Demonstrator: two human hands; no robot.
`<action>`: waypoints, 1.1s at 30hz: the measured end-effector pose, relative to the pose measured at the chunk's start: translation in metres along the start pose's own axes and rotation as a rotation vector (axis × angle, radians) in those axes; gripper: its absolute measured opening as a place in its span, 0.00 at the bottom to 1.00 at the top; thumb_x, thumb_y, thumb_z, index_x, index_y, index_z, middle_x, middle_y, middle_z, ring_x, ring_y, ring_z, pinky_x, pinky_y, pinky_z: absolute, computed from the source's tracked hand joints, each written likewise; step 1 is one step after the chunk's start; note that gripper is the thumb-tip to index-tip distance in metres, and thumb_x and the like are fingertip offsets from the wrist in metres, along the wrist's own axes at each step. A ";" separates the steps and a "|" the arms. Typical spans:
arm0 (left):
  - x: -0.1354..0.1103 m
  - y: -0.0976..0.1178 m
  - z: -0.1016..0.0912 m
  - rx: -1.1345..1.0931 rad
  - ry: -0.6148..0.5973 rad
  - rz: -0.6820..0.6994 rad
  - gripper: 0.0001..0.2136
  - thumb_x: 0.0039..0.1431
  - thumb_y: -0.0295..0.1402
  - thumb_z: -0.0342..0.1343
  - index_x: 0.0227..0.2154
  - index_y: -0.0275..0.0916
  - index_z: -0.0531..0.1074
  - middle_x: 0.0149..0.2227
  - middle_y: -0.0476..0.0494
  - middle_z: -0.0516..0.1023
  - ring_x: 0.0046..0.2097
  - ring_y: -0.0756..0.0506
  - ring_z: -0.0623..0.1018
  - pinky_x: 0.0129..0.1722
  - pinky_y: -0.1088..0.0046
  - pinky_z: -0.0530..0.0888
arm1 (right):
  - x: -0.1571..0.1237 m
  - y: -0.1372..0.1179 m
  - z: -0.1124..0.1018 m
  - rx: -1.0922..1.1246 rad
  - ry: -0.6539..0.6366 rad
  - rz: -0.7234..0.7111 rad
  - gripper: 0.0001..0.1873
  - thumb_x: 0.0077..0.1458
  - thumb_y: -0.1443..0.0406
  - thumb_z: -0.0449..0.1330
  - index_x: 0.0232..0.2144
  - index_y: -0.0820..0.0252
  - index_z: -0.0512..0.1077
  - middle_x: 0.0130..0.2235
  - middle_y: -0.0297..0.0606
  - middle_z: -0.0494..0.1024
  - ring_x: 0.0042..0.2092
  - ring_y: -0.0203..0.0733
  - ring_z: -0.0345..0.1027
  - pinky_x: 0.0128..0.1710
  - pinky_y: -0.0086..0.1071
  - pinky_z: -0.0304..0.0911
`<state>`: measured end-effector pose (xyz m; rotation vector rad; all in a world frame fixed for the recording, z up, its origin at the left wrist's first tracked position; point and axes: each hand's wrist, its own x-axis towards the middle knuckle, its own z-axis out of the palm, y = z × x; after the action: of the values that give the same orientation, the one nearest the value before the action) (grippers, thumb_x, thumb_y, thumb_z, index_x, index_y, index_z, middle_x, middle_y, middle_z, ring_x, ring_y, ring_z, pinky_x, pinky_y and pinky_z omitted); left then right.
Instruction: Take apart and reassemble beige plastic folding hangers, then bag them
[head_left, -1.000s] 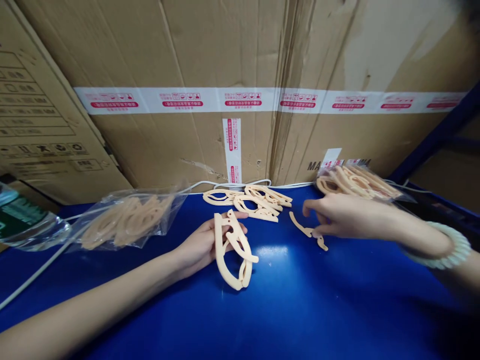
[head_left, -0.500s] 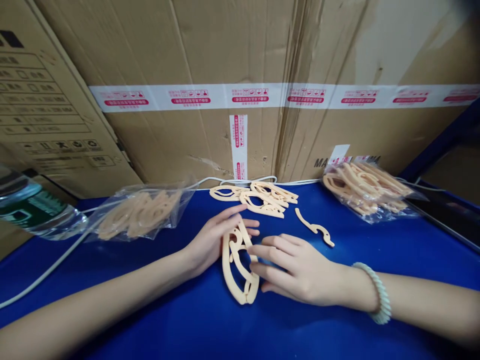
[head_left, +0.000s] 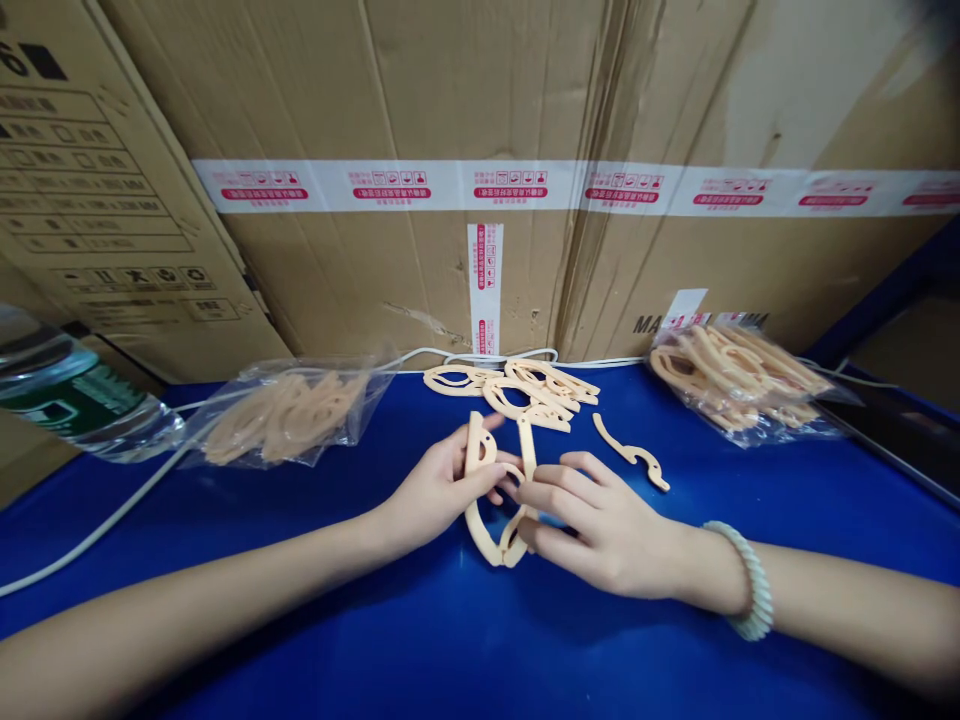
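Observation:
Between my hands is a cream plastic folding hanger (head_left: 484,537), its two arms spread apart at the far end and meeting at the near end. My left hand (head_left: 442,482) grips the left arm, thumb across the front and fingers behind. On the other side, my right hand (head_left: 592,520) holds the right arm with bent fingers, which hide part of it. A loose hook piece (head_left: 631,455) lies on the blue surface beyond my right hand. Several more folded hangers (head_left: 517,395) lie in a loose pile just past the held one.
A clear bag of hanger parts (head_left: 292,415) lies at the left, beside a water bottle (head_left: 82,395). More bagged parts (head_left: 739,375) are at the right, near a dark flat object (head_left: 900,445). A white cable (head_left: 97,535) crosses the left side. Cardboard boxes (head_left: 420,270) stand behind.
The held hanger's arms have spread apart at the far end, and it has been raised slightly. My left hand has shifted right and closed its thumb over the left arm. The view moved slightly.

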<state>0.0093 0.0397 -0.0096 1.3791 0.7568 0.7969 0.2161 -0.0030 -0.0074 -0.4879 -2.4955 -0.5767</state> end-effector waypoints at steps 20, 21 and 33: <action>-0.007 0.000 0.001 0.056 0.160 0.088 0.14 0.62 0.42 0.55 0.34 0.34 0.71 0.32 0.41 0.82 0.30 0.47 0.82 0.27 0.76 0.78 | -0.002 -0.003 0.009 -0.041 -0.092 0.166 0.17 0.68 0.66 0.45 0.31 0.61 0.70 0.30 0.38 0.75 0.39 0.44 0.63 0.52 0.46 0.51; -0.007 0.001 0.002 0.058 0.168 0.090 0.14 0.62 0.42 0.55 0.34 0.34 0.71 0.32 0.41 0.82 0.30 0.47 0.81 0.27 0.76 0.78 | -0.002 -0.003 0.009 -0.046 -0.095 0.170 0.18 0.69 0.65 0.45 0.30 0.60 0.69 0.28 0.37 0.74 0.36 0.43 0.62 0.51 0.46 0.51; -0.005 0.002 0.001 0.094 0.087 0.073 0.18 0.63 0.43 0.53 0.27 0.34 0.77 0.28 0.40 0.82 0.31 0.45 0.81 0.36 0.72 0.77 | -0.002 -0.004 0.008 -0.049 -0.259 0.221 0.10 0.56 0.74 0.48 0.30 0.60 0.68 0.25 0.34 0.69 0.27 0.39 0.56 0.35 0.37 0.48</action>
<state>0.0071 0.0346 -0.0079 1.4702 0.8242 0.8930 0.2129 -0.0027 -0.0161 -0.8952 -2.6239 -0.5158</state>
